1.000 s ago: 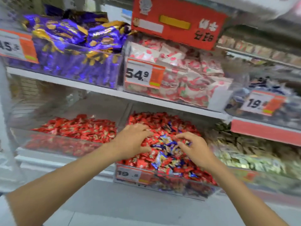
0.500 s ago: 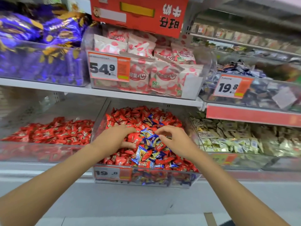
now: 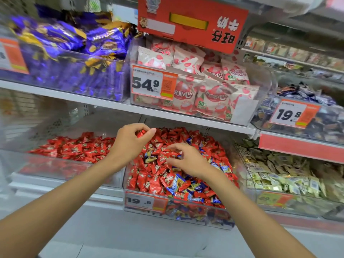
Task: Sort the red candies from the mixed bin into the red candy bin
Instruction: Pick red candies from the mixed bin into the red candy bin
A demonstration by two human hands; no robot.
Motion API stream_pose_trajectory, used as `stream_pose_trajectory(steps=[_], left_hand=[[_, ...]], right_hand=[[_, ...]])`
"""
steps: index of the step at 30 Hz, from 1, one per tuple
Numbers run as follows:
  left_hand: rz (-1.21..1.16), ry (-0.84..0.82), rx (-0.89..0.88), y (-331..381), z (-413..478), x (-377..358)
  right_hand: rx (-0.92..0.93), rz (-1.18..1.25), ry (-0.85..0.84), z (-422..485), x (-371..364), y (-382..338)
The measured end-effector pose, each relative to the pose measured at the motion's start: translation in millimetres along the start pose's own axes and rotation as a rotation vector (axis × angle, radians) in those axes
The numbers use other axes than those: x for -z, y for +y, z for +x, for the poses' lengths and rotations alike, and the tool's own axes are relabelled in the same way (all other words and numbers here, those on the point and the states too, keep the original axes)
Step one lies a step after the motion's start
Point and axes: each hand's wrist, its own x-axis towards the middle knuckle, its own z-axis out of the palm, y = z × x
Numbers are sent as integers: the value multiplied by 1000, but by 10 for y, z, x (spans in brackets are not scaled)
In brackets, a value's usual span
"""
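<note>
- Left hand (image 3: 130, 144) pinched one red candy (image 3: 141, 133) between thumb and fingertips. It was lifted clear of the pile, over the left rear part of the mixed bin (image 3: 178, 213).
- Right hand (image 3: 189, 162) was low over the middle of the mixed bin, fingers curled down onto the wrappers. Couldn't tell if it gripped one.
- Mixed bin was clear plastic, centre of the lower shelf. It held mostly red wrappers with blue candies (image 3: 176, 183) scattered through, more toward the front. A "19.8" tag (image 3: 145, 202) was on its front wall.
- Red bin (image 3: 55, 170) was clear and sat just left of the mixed bin. It held a shallow red pile (image 3: 74, 148), red wrappers only.
- A bin of pale candies (image 3: 279, 175) sat right of the mixed bin.
- Upper shelf (image 3: 104, 102) carried purple bags (image 3: 70, 58) on the left and pink-white bags (image 3: 201, 90) in the centre, behind a "54.9" tag (image 3: 153, 84).
- Red sign (image 3: 191, 23) hung above, lettering upside down.
- Both forearms were bare and entered from the bottom edge.
</note>
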Motion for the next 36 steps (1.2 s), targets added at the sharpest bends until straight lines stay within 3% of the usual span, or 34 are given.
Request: stream_pose_trajectory(steps=[3,7,14,23,28,36], left_hand=[[-158,30,133,-72,45,-1],[-344,81,291,-84,68,21],[-359,65,304,-110,32,145],[-202,-78,205,-292,-163,493],[-148,-76,199,-548,-107,749],[240,97,199,-1149,440,1209]], right_hand=[[13,-109,-161,175,-234,-49],[11,-215,-164,283,-378,-20],[10,151,40,125,-112,-115],[-74,161,153,-127,-49,-143],[-83,199,195,-147,-17,-359],[258,130,239,364,-270,-1257]])
